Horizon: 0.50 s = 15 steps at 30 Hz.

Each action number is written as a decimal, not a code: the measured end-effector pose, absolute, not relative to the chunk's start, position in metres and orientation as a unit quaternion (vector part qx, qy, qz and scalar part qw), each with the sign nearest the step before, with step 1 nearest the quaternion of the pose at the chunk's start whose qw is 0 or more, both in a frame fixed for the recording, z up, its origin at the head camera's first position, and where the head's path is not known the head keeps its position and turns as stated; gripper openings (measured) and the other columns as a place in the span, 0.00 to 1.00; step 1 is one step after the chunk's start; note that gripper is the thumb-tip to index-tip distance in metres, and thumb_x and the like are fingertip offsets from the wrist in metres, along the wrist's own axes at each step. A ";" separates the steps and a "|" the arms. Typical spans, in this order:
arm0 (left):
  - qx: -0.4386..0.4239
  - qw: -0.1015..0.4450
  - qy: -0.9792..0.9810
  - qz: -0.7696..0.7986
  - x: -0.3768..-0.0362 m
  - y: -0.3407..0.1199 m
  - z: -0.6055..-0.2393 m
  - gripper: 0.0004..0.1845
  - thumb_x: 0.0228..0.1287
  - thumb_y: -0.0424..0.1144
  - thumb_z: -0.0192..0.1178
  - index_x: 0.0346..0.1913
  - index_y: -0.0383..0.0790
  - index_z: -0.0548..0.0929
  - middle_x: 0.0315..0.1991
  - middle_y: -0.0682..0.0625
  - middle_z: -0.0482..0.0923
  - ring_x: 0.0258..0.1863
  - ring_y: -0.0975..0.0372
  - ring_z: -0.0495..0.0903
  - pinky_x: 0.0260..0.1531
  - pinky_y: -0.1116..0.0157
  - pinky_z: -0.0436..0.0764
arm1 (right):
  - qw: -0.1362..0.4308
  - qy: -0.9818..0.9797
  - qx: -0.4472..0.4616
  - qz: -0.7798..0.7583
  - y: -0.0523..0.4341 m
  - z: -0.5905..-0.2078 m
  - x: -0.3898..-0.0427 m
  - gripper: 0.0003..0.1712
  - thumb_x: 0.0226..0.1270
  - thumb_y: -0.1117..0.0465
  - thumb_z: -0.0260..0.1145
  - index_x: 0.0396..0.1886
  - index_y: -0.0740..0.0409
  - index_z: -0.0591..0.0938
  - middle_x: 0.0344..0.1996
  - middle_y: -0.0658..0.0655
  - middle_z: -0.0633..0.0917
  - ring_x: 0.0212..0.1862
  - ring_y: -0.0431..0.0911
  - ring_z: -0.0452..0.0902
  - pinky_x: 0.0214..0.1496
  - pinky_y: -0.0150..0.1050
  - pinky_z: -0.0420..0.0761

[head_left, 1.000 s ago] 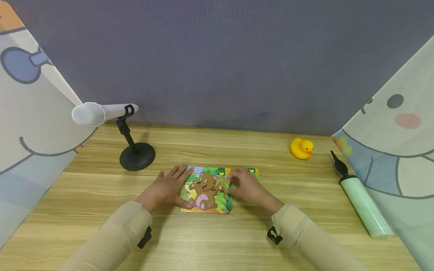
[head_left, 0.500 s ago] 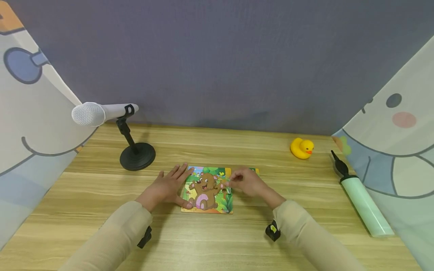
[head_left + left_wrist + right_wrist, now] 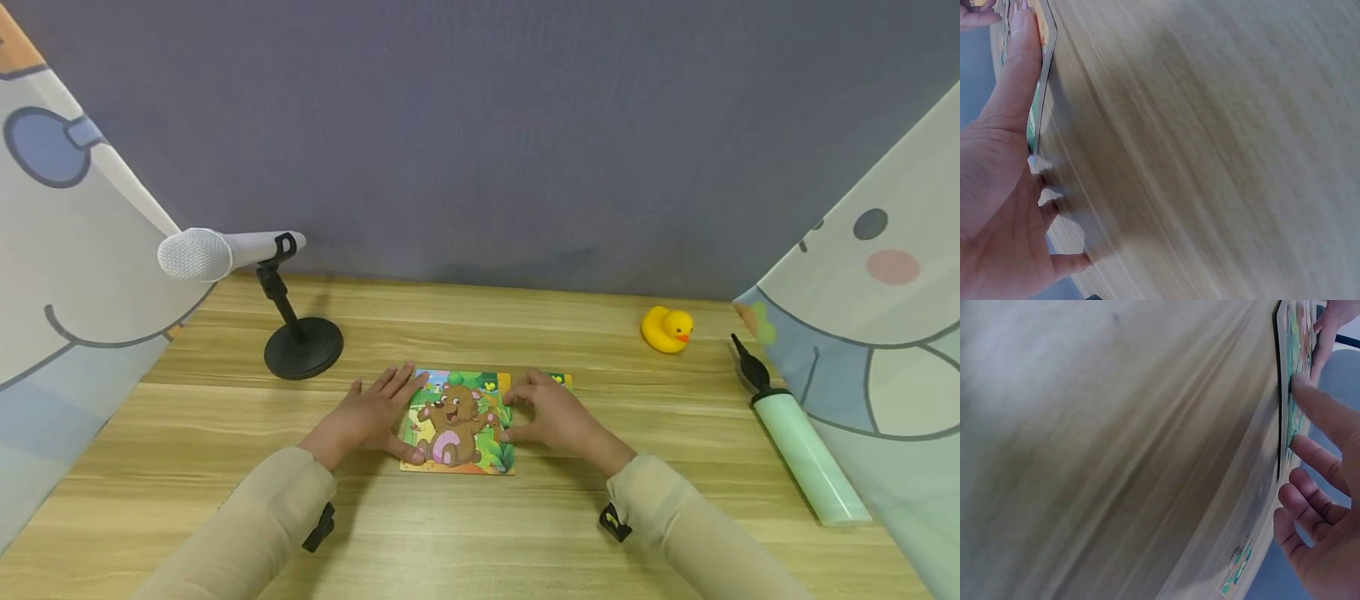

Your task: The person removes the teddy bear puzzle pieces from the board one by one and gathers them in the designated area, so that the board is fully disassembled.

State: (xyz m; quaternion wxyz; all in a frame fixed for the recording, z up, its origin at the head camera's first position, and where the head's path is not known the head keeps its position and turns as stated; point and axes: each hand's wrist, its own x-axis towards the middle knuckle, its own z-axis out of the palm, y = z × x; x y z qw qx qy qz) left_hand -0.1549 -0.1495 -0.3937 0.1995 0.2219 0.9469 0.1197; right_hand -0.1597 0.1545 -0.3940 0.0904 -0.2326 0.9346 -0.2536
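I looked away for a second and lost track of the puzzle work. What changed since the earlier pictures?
The right hand came back toward the person and lowered onto the right side of the puzzle, fingers relaxed and thumb at its edge; half a second ago it was raised with fingertips pinched. The left hand stayed flat at the puzzle's left edge. Microphone, duck and pump did not move.

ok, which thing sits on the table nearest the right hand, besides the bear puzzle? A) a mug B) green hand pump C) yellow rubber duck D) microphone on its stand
C: in the head view the yellow rubber duck sits up and to the right of the right hand, closer than the green hand pump at the table's right edge; the microphone stands far off on the left side.
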 end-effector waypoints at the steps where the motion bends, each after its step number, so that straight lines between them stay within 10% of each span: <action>1: 0.223 0.197 0.946 0.125 -0.155 -0.150 -0.395 0.70 0.45 0.72 0.71 0.83 0.43 0.46 0.83 0.39 0.35 0.80 0.42 0.39 0.67 0.27 0.46 | 0.086 0.935 -0.239 -0.246 0.155 -0.394 -0.159 0.26 0.53 0.50 0.83 0.50 0.54 0.87 0.45 0.50 0.77 0.46 0.47 0.75 0.53 0.47 0.79; 15: 0.214 0.208 0.945 0.133 -0.149 -0.143 -0.378 0.67 0.49 0.66 0.74 0.82 0.39 0.47 0.82 0.36 0.38 0.80 0.40 0.41 0.67 0.26 0.47 | 0.068 0.932 -0.302 -0.188 0.155 -0.388 -0.164 0.27 0.55 0.49 0.81 0.52 0.56 0.89 0.38 0.47 0.78 0.35 0.40 0.70 0.37 0.35 0.75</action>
